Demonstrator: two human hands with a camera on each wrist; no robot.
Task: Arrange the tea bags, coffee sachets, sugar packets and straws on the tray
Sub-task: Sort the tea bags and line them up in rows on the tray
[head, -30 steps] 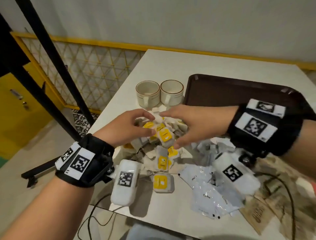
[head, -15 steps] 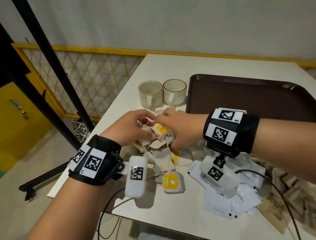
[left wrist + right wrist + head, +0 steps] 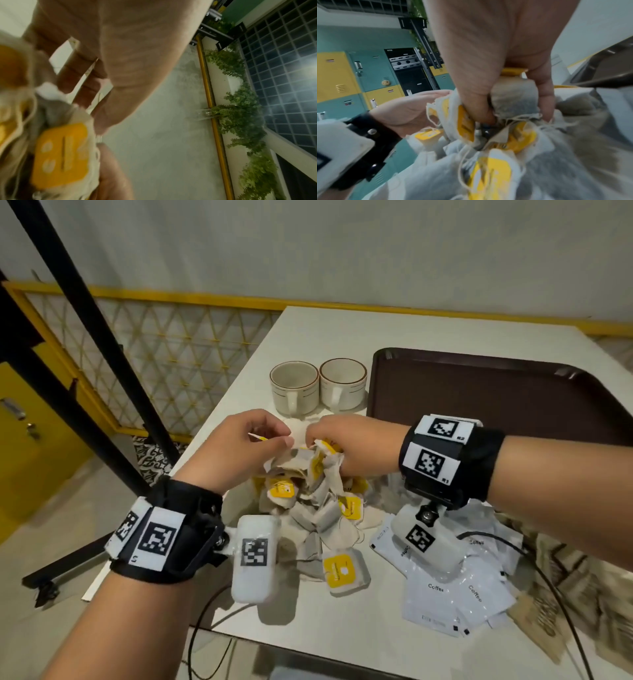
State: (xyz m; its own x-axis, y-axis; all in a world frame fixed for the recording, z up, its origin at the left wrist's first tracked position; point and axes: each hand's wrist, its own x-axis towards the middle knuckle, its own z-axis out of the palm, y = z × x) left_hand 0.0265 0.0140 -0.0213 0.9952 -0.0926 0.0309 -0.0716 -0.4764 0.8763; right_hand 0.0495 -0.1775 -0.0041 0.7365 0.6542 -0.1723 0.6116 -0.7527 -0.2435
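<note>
A tangled pile of tea bags (image 3: pixel 318 508) with yellow tags lies on the white table, in front of the two cups. My right hand (image 3: pixel 346 451) grips a bunch of tea bags (image 3: pixel 513 98) lifted a little above the pile. My left hand (image 3: pixel 253 445) pinches a tea bag (image 3: pixel 61 155) by its edge, close against the right hand. One tea bag (image 3: pixel 344 571) lies apart at the near side. White coffee sachets (image 3: pixel 455 594) lie right of the pile. Brown paper packets (image 3: pixel 561 604) lie further right, blurred. The dark brown tray (image 3: pixel 513 405) sits behind my right wrist.
Two cream cups (image 3: pixel 294 386) (image 3: pixel 342 383) stand beside the tray's left edge. A black cable (image 3: pixel 555 587) runs over the packets at right. The table's left edge (image 3: pixel 219 412) borders a black stand and yellow-framed mesh fence.
Both hands closed in on the tea bag pile and lifted a bunch from it. My right hand now grips a clump where earlier its fingers lay spread over the bags.
</note>
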